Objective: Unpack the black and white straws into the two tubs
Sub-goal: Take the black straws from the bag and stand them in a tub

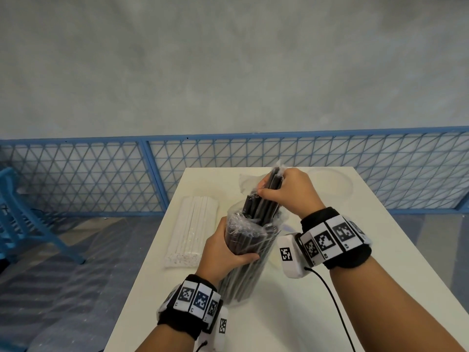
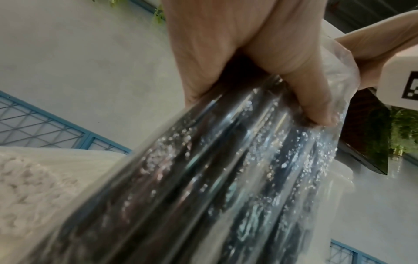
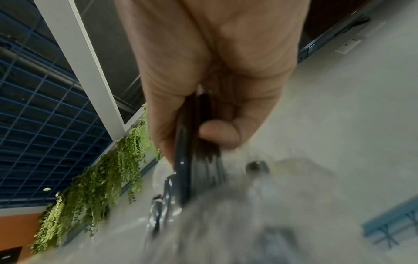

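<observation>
Black straws (image 1: 266, 199) are gripped by the right hand (image 1: 291, 191) while their plastic bag (image 1: 243, 252) is clasped by the left hand (image 1: 223, 252) above the bench (image 1: 291, 313)

Blue mesh fence (image 1: 253, 174), blue chair (image 1: 22, 219) (left) — hanging greenery (image 3: 101, 187)

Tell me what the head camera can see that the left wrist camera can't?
Only the head view shows the right hand pulling a bunch of black straws up out of the plastic bag, and the whole white table. Only the left wrist view shows the thumb pressing the crinkly plastic up close. Both show the left hand gripping the bag, and the white straws.
</observation>
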Demonstrator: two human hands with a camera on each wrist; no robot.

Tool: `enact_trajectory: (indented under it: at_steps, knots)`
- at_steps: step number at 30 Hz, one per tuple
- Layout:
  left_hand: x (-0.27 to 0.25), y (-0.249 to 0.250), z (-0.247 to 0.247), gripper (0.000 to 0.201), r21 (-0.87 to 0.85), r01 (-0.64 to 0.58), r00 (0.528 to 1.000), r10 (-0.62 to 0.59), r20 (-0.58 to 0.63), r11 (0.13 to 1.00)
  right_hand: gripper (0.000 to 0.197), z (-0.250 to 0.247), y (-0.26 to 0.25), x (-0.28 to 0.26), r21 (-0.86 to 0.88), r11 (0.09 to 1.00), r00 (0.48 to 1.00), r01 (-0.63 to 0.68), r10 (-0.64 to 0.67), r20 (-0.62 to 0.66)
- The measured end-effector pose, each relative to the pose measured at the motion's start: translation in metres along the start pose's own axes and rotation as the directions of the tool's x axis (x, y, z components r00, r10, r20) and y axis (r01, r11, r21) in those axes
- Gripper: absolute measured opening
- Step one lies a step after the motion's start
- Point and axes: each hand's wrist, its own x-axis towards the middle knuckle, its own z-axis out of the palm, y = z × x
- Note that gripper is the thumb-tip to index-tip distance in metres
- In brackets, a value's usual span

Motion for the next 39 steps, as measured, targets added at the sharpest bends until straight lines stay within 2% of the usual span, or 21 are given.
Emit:
enact_trajectory:
  at_steps: [2,3,6,7,10,13,16,21,24,27,30,32,34,39]
  knots:
    - [0.0,0.0,-0.001,0.073,-0.009,0.004,1.0,-0.004,-0.02,1.0,0.007,-0.001,-0.002,0.002,0.068,0.998,0.999,0.013,-0.011,-0.032]
    - [0.0,0.0,-0.001,0.073,-0.019,0.005,0.999,-0.006,-0.037,1.0,0.013,0.001,-0.002,0.001,0.109,0.994,0.998,0.02,-0.014,-0.055]
    - [-0.003,-0.002,0.001,0.073,-0.076,0.009,0.993,-0.018,-0.114,0.997,0.058,0.022,0.004,-0.007,0.23,0.973,0.997,-0.019,0.036,-0.074]
    - [-0.004,-0.003,0.002,0.073,-0.094,0.009,0.991,-0.022,-0.136,0.996,0.065,0.031,0.006,-0.012,0.256,0.966,0.996,-0.032,0.051,-0.068]
    - [-0.006,-0.005,0.005,0.074,-0.116,0.008,0.986,-0.027,-0.162,0.993,0.065,0.053,0.013,-0.023,0.25,0.968,0.994,-0.024,0.05,-0.098]
    - [-0.005,-0.003,0.006,0.076,-0.115,0.004,0.99,-0.02,-0.137,0.993,0.069,0.062,0.013,-0.024,0.277,0.961,0.988,-0.026,0.067,-0.141]
    - [-0.001,0.004,0.004,0.08,-0.12,-0.032,0.994,0.019,-0.106,0.992,0.064,0.068,0.012,-0.023,0.256,0.963,0.977,-0.077,0.125,-0.175]
    - [0.009,0.007,0.001,0.091,-0.12,-0.038,0.995,0.026,-0.098,0.992,0.059,0.07,0.009,-0.021,0.157,0.984,0.991,-0.089,0.104,-0.087]
    - [0.011,0.007,0.003,0.092,-0.091,-0.038,0.993,0.027,-0.113,0.995,0.051,0.068,0.009,-0.016,0.162,0.978,0.985,-0.134,0.149,-0.085]
    - [0.011,0.006,0.005,0.088,-0.082,-0.035,0.99,0.023,-0.139,0.996,0.042,0.071,0.013,-0.012,0.221,0.962,0.98,-0.16,0.182,-0.08]
    - [0.012,0.007,0.004,0.081,-0.093,-0.036,0.988,0.021,-0.152,0.995,0.033,0.072,0.016,-0.011,0.357,0.918,0.973,-0.172,0.216,-0.086]
    - [0.013,0.008,0.004,0.078,-0.104,-0.034,0.988,0.018,-0.155,0.994,0.022,0.068,0.012,-0.009,0.443,0.883,0.972,-0.155,0.217,-0.094]
    - [0.013,0.009,0.004,0.078,-0.117,-0.034,0.986,0.014,-0.165,0.993,0.02,0.062,0.007,-0.005,0.487,0.864,0.974,-0.13,0.204,-0.102]
    - [0.009,0.006,0.007,0.084,-0.141,0.009,0.98,-0.037,-0.197,0.99,0.024,0.052,0.004,-0.003,0.455,0.888,0.992,-0.062,0.107,-0.074]
